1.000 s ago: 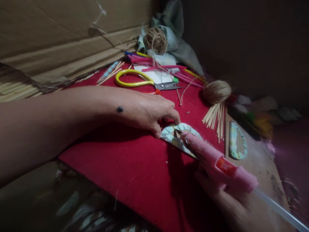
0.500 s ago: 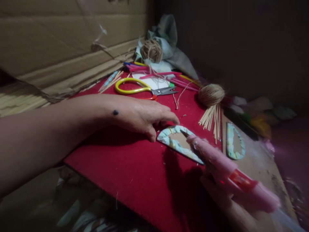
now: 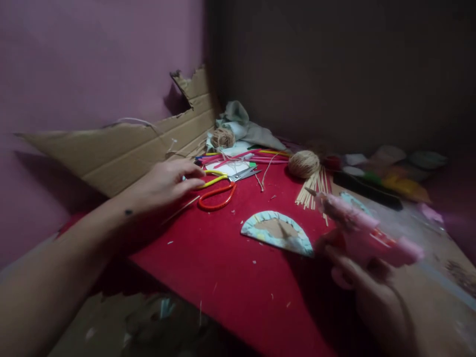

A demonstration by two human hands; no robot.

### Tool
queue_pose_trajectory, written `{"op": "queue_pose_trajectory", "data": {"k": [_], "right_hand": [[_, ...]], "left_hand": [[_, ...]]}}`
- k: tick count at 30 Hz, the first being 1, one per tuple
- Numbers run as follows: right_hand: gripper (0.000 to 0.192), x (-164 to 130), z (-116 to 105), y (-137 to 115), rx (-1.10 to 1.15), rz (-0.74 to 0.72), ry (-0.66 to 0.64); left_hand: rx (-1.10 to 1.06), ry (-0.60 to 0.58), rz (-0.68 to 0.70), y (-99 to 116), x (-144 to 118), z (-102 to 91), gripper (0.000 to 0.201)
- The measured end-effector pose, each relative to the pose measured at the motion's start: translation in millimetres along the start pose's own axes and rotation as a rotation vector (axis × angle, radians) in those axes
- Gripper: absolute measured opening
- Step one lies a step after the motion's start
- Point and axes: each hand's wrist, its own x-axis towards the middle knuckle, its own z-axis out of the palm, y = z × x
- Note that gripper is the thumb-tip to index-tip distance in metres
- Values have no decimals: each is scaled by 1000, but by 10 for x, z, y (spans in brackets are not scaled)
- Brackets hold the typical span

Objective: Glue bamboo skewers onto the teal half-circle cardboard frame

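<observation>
My right hand (image 3: 368,282) is wrapped round the handle of a pink hot glue gun (image 3: 364,225), its nozzle pointing left, above the red surface. Below and left of the nozzle lies a half-round cardboard piece (image 3: 277,228) edged with gathered light-blue fabric. My left hand (image 3: 171,181) reaches over the left part of the red surface (image 3: 208,258), thumb and fingers apart. Its fingertips are beside the yellow handle of the scissors (image 3: 217,202), which also have a red handle. A thin stick (image 3: 182,208) lies under the hand; what else is beneath the palm is hidden.
At the back are a twine ball (image 3: 223,138), crumpled cloth (image 3: 256,134) and pink pipe-like strips (image 3: 267,158). Another twine ball (image 3: 303,163) sits by fanned wooden sticks (image 3: 310,193). A second fabric-edged piece (image 3: 353,201) is partly behind the glue gun. Cardboard (image 3: 148,148) leans at left.
My left hand has moved from beside the half-round piece, back and left to the scissors. My right hand has lifted the glue gun off the piece, to the right. The view has tilted up.
</observation>
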Motion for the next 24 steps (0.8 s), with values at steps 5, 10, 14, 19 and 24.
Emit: {"op": "queue_pose_trajectory", "data": {"k": [5,10,14,19,24], "right_hand": [[22,23,18,-107,10,57,46],[19,25,60,-63,148,86,-66],[16,27,55,4,185,103,-106],[16,46,44,-15,182,93,-101],[19,31,53,-45,231,217,-82]], "left_hand": [[315,-187,146,134,213,258,39],[357,-353,82,325,388,175,28],[356,-388,7,333,435,93,38],[455,-247,23,310,86,23,45],[266,-312,70,321,-525,-74,52]]}}
